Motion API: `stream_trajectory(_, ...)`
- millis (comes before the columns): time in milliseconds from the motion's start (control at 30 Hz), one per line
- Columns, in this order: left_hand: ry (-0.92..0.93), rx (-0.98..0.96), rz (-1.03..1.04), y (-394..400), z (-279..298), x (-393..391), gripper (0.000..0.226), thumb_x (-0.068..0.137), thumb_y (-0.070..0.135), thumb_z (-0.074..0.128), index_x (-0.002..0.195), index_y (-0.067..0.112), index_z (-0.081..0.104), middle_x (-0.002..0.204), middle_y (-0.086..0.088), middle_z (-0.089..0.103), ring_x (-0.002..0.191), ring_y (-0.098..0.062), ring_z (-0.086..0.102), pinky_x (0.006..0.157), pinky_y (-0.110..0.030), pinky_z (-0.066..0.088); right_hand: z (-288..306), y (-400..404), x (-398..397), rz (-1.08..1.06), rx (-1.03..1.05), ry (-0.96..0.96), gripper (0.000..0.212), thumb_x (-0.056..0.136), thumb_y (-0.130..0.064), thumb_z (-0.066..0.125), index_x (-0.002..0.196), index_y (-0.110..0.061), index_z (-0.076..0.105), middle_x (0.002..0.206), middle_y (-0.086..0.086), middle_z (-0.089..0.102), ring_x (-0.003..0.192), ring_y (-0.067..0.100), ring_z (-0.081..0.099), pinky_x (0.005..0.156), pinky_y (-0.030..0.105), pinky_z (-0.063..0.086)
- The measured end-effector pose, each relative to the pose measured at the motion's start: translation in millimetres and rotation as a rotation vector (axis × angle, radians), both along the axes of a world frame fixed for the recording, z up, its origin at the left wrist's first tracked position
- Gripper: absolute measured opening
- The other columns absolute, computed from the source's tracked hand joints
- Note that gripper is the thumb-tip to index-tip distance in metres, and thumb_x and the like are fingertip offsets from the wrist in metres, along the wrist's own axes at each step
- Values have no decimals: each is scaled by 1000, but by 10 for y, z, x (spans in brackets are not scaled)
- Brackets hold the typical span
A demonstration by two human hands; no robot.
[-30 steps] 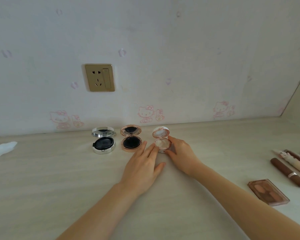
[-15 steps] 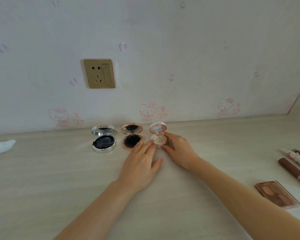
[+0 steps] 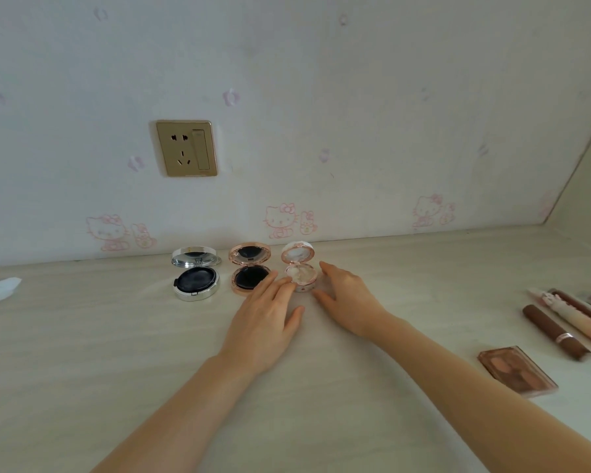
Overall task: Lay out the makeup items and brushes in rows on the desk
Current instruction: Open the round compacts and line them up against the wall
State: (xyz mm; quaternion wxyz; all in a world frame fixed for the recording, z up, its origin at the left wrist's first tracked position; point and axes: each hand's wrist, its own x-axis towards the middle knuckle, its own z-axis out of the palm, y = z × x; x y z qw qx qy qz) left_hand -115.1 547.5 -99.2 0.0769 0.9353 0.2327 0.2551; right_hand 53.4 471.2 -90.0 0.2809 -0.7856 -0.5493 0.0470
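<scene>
1. Head view: the small white compact (image 3: pixel 300 273) stands open just right of the rose-gold compact (image 3: pixel 250 270), last in a back row with the silver compact (image 3: pixel 195 274).
2. The left hand (image 3: pixel 265 319) lies flat, straight fingertips touching the white compact's left edge; the right hand (image 3: pixel 347 297) is loosely spread beside it, grasping nothing.
3. To finish well, nudge gently from both sides, matching the neighbours' spacing.
4. The eyeshadow palette (image 3: pixel 517 373) and brown tube (image 3: pixel 555 334) wait far right of it.

Legible text, labels, brands, numbers: none. The pale wallpapered wall (image 3: pixel 355 114) carries faint pink cartoon cat-and-rabbit prints (image 3: pixel 289 220) with no lettering. The gold rectangular wall socket (image 3: pixel 186 148) and the cosmetics show no readable markings at this sharpness.
</scene>
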Motion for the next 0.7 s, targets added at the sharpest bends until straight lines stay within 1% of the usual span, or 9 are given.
stream_trajectory(33, -11, 15, -12, -25, 15, -6, 47, 97, 38, 43, 141, 20, 41, 148, 7, 41, 145, -11, 18, 114, -21, 16, 19, -50, 6, -12, -22, -3, 56, 94, -28, 54, 142, -7, 35, 140, 10, 48, 131, 27, 41, 104, 31, 34)
stream_trajectory(100, -51, 35, -41, -97, 63, -15, 42, 96, 31, 49, 136, 21, 47, 144, 6, 46, 142, -11, 25, 110, -18, 18, 65, -167, 23, -23, -38, -16, 57, 95, -27, 52, 145, -9, 31, 144, 9, 44, 135, 25, 37, 109, 30, 30)
stream_trajectory(200, -91, 8, -45, -264, 137, -18, 32, 94, 24, 53, 125, 19, 57, 135, 1, 53, 130, -14, 42, 100, -20, 31, 158, -429, 37, -35, -49, -33, 55, 96, -26, 52, 145, -12, 32, 140, 5, 49, 132, 22, 39, 106, 27, 29)
stream_trajectory(267, -99, -33, -45, -420, 163, 10, 30, 95, 24, 52, 123, 19, 59, 135, -1, 52, 127, -15, 46, 97, -25, 37, 206, -662, 49, -48, -54, -59, 54, 96, -28, 51, 145, -16, 32, 139, 1, 50, 132, 19, 39, 105, 28, 31)
stream_trajectory(333, -111, -77, -61, -607, 188, 71, 28, 95, 24, 51, 122, 21, 61, 133, -2, 52, 124, -15, 49, 95, -28, 40, 239, -921, 88, -75, -60, -80, 53, 96, -30, 50, 145, -19, 32, 137, -1, 50, 130, 18, 40, 104, 30, 35)
stream_trajectory(400, -136, -96, -101, -812, 235, 154, 22, 94, 21, 53, 113, 20, 64, 124, 0, 56, 112, -14, 55, 87, -27, 42, 278, -1188, 145, -108, -58, -99, 52, 96, -30, 50, 144, -20, 32, 135, -2, 52, 127, 18, 42, 102, 31, 38)
stream_trajectory(533, -133, -98, -197, -1164, 273, 333, 14, 92, 16, 56, 99, 15, 67, 109, 0, 59, 102, -14, 57, 83, -28, 45, 321, -1689, 311, -189, -67, -126, 50, 96, -28, 51, 142, -18, 34, 131, -2, 54, 124, 19, 43, 99, 29, 37)
stream_trajectory(600, -136, -124, -222, -1310, 255, 414, 13, 92, 16, 56, 98, 14, 68, 106, 0, 60, 102, -13, 57, 83, -31, 46, 329, -1913, 399, -229, -84, -107, 49, 96, -28, 52, 141, -19, 36, 130, -2, 55, 118, 16, 46, 94, 25, 36)
stream_trajectory(700, -133, -155, -264, -1503, 222, 566, 14, 92, 17, 56, 98, 13, 68, 104, 0, 62, 106, -12, 54, 85, -32, 46, 330, -2205, 503, -292, -97, -100, 47, 95, -30, 52, 140, -21, 38, 128, -4, 55, 98, 8, 49, 85, 20, 36)
